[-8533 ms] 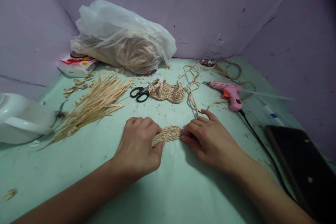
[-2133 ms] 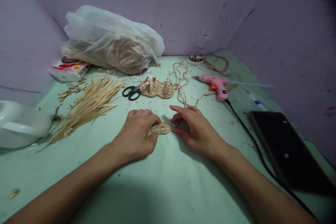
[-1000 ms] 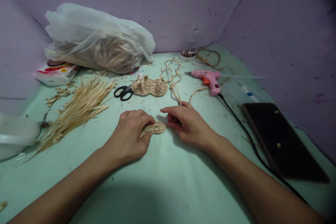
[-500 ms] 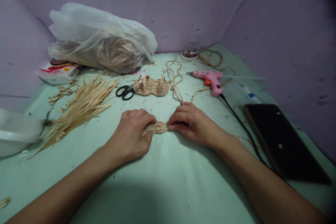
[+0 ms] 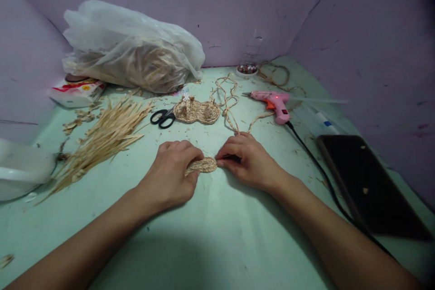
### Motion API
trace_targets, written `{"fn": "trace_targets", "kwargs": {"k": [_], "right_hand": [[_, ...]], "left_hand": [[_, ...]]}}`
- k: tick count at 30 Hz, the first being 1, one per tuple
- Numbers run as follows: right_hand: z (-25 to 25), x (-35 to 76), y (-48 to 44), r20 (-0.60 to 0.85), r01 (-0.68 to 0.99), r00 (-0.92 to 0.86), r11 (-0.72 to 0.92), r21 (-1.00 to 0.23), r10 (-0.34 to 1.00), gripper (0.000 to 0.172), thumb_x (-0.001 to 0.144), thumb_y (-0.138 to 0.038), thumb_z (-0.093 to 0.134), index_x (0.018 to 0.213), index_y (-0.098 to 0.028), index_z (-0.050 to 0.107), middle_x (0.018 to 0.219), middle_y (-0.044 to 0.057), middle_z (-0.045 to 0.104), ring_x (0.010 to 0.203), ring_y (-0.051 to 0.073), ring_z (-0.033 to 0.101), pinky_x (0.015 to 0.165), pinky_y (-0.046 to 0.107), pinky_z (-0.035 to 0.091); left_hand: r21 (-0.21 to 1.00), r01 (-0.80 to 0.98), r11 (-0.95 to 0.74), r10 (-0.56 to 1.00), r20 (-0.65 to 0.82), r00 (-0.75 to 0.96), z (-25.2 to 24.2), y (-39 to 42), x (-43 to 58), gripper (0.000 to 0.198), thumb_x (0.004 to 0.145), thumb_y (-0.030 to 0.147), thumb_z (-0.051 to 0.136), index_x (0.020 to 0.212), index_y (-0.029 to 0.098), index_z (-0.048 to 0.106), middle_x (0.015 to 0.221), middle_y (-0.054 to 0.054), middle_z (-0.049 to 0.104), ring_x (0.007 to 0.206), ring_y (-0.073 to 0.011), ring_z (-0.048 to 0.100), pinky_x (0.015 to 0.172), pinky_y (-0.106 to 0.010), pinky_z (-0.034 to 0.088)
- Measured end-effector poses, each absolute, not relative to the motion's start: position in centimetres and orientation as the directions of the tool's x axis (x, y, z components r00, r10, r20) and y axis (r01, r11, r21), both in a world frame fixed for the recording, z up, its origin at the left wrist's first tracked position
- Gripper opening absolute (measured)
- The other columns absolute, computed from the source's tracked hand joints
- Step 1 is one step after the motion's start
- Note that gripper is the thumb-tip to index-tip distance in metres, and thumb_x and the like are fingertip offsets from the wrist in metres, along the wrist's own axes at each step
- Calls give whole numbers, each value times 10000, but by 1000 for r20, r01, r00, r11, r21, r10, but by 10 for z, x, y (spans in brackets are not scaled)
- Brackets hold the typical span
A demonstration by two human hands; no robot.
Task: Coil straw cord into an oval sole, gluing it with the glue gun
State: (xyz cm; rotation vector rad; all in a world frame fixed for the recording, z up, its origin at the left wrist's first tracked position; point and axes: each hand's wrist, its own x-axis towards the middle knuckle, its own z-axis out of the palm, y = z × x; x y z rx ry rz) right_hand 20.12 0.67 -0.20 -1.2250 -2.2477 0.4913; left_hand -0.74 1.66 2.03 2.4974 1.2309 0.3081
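Note:
A small, flat, oval coil of braided straw cord (image 5: pixel 205 165) lies low over the table, its left end covered by my fingers. My left hand (image 5: pixel 175 170) is closed round that end, thumb in front. At the coil's right tip, my right hand (image 5: pixel 244 158) pinches the braided cord where it meets the edge. From behind the right hand the loose braided cord (image 5: pixel 228 99) runs back across the table in loops. Beyond the hands rests a finished-looking woven straw piece (image 5: pixel 197 111), with black-handled scissors (image 5: pixel 163 118) against its left side.
A pink glue gun (image 5: pixel 277 103) lies at right, its black cable (image 5: pixel 316 163) trailing past a dark phone-like slab (image 5: pixel 370 186). Straw strips (image 5: pixel 108 131) spread at left. Behind stand a stuffed plastic bag (image 5: pixel 136 50), a box (image 5: pixel 78 93) and a clear container of beads (image 5: pixel 247 69).
My right fingertips have shifted slightly, closing up against the coil's right tip. A red light now shows on the glue gun. My left hand keeps its grip.

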Motion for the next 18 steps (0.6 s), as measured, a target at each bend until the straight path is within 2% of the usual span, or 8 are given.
{"fn": "trace_targets", "kwargs": {"k": [5, 8, 11, 13, 15, 18], "right_hand": [[-4, 204, 8, 320, 676, -427, 534, -508, 846, 118, 828, -153, 582, 837, -211, 684, 839, 42, 676, 822, 202, 565, 788, 377, 385], [-3, 206, 7, 410, 713, -333, 512, -479, 849, 128, 820, -139, 573, 854, -198, 681, 880, 63, 675, 831, 214, 558, 763, 378, 405], [3, 204, 1, 482, 735, -276, 506, -452, 831, 103, 812, -157, 576, 822, -184, 674, 806, 68, 661, 758, 203, 552, 688, 348, 422], [6, 200, -5, 428, 712, -322, 514, -478, 844, 90, 823, -193, 583, 813, -183, 672, 747, 50, 649, 699, 180, 557, 643, 317, 427], [7, 194, -9, 349, 702, -376, 510, -498, 858, 108, 822, -231, 607, 881, -176, 678, 778, 52, 652, 704, 177, 573, 641, 308, 438], [2, 185, -9, 249, 731, -408, 478, -487, 878, 325, 782, -267, 670, 1085, -149, 649, 977, 105, 644, 812, 217, 593, 695, 340, 457]], "left_hand": [[383, 737, -556, 804, 25, 593, 20, 16, -8, 228, 726, 170, 529, 926, 214, 627, 901, -39, 623, 896, -237, 549, 869, -436, 362], [382, 745, -547, 811, 19, 585, 22, 16, -7, 232, 726, 173, 530, 933, 205, 629, 912, -44, 625, 905, -237, 547, 881, -444, 359], [381, 750, -540, 814, 11, 581, 23, 16, -6, 224, 726, 179, 535, 928, 199, 630, 909, -46, 625, 902, -236, 545, 880, -446, 361], [381, 750, -541, 813, 8, 582, 23, 16, -5, 220, 730, 184, 535, 927, 198, 632, 907, -46, 624, 898, -236, 544, 874, -447, 363], [380, 749, -543, 812, 13, 583, 22, 15, -5, 222, 734, 187, 533, 931, 197, 634, 911, -48, 624, 903, -239, 541, 873, -449, 363], [381, 745, -547, 812, 26, 583, 21, 13, -7, 226, 737, 184, 531, 936, 195, 636, 920, -50, 625, 912, -242, 538, 872, -451, 361]]}}
